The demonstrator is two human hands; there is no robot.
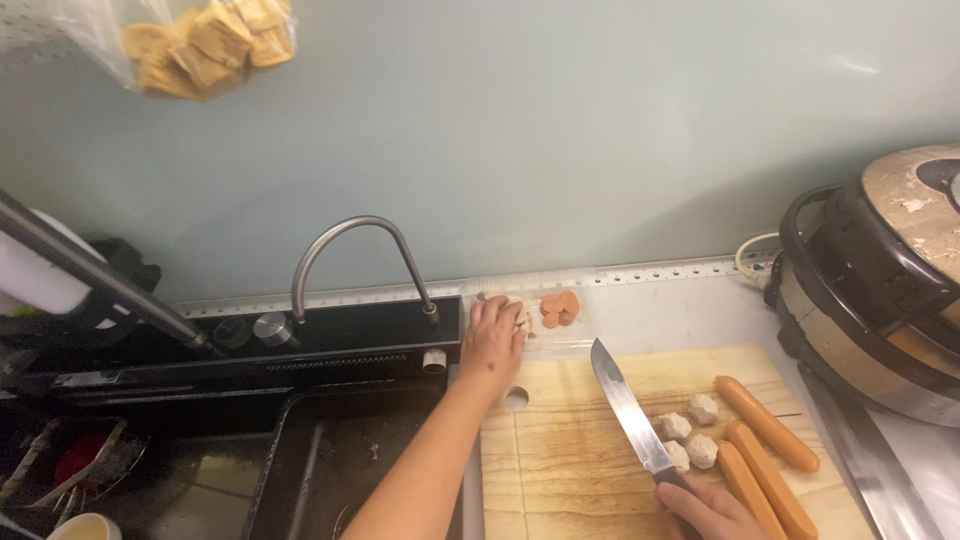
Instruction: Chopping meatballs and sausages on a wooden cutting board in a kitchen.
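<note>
— Gripping anything, the left hand (492, 338)?
— Its grip is curled down over a clear tray (545, 318) at the back of the desk (650, 315). Whether the fingers pinch something I cannot tell; they lie on pale pieces in the tray's left part.
— Start from the far left, then.
— At ten o'clock hangs a clear bag (190, 40) of tan squares against the wall. Below it, at nine o'clock, sits a black sink (300, 450) with a curved tap (350, 250) and two round knobs (255, 328) on its back ledge. A dish rack (70, 460) lies at eight o'clock.
— And the tray?
— Just right of the tap's foot, near twelve o'clock of the board (570, 450). Orange sausage slices (560, 308) lie in its right part, just beside the left hand.
— The board itself?
— Pale wood, with a round hole (515, 398) near its left edge, close under the left wrist.
— The right hand (710, 510)?
— At five o'clock, its grip pressed around the handle of a knife (625, 405). The blade points toward eleven o'clock, lying low over the board.
— Right of the blade?
— Four pale balls (688, 432), touching one another, then three whole sausages (765, 455) side by side.
— Farther right?
— A dark cooker (870, 300) at three o'clock.
</note>
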